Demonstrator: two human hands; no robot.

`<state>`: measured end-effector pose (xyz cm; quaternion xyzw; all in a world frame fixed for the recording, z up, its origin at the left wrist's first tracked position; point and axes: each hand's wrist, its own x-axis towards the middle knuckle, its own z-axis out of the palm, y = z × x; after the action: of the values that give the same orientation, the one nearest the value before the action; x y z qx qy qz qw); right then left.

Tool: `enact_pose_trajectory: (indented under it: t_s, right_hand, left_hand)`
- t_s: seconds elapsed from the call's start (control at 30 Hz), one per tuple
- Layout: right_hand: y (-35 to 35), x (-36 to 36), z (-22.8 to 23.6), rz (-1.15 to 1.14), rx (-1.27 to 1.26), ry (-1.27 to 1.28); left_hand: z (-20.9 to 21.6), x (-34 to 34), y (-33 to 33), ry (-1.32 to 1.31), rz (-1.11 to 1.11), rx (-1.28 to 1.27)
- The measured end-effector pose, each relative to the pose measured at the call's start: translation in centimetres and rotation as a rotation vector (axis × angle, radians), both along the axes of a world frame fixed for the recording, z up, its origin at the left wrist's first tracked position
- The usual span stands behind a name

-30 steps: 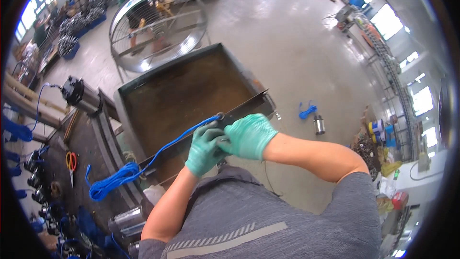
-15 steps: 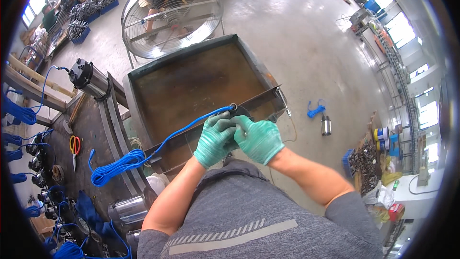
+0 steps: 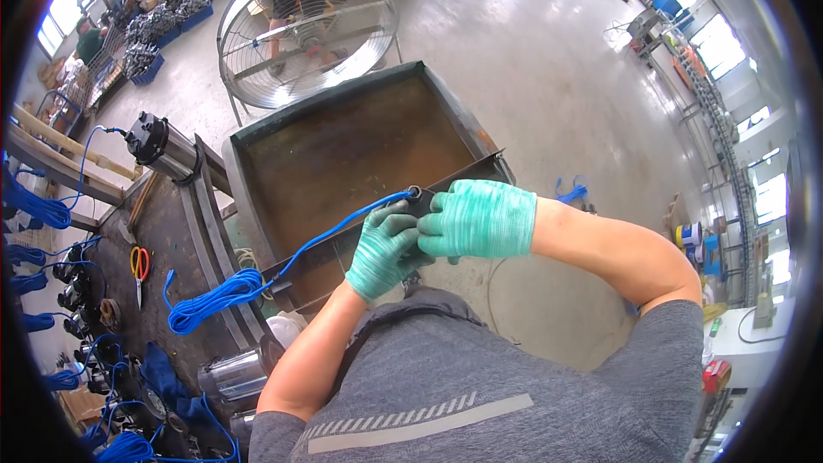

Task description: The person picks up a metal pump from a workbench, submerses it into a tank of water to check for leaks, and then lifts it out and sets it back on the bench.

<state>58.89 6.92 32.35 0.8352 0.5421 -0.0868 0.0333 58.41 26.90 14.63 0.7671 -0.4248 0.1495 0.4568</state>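
My left hand, in a green-and-white glove with dark fingertips, has its fingers bent around a dark part. My right hand, gloved the same way, is curled against that part from the other side. Between them the part is mostly hidden, so I cannot make out its kind. A blue cable passes over my left fingertips to a small metal ring just beyond both hands. To the left, the cable's bundled coil lies over the bench edge. A dark steel bar crosses the tank behind my hands.
A metal tank of brownish water stands ahead, with a large round fan behind it. Left, a workbench carries red-and-yellow scissors and steel cylinders, one black-capped. Another blue cable coil lies on the floor at right.
My right hand has turned and its elbow has swung outward and up, so the forearm now covers the steel cylinder on the floor. My left hand stays almost where it was.
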Motion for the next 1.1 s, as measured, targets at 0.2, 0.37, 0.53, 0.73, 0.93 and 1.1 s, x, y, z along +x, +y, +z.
enact_pose_trajectory:
  t_s: [0.2,0.37,0.53,0.73,0.93,1.1]
  right_hand:
    - [1.1,-3.3,-2.9,-0.395,0.198,-0.03]
    - [4.1,-6.1,-4.8,-0.823,0.389,-0.005]
    - [3.5,-5.7,-5.8,-0.967,0.524,0.116]
    - [-9.8,-2.3,-16.6,-1.459,1.023,0.023]
    - [-27.7,-3.6,-37.4,-1.949,0.606,0.193]
    - [-23.0,4.7,-28.1,-2.01,0.53,0.512]
  left_hand:
    - [0.5,-0.2,-0.1,-0.027,0.029,0.034]
    - [0.3,-0.2,0.3,-0.031,0.055,0.073]
    - [-0.4,-0.1,0.9,0.012,0.048,0.143]
    - [1.4,-0.7,0.5,0.091,0.028,0.134]
    - [2.5,-0.6,0.4,0.224,-0.031,0.174]
    - [2.3,-1.1,1.3,0.23,0.018,0.206]
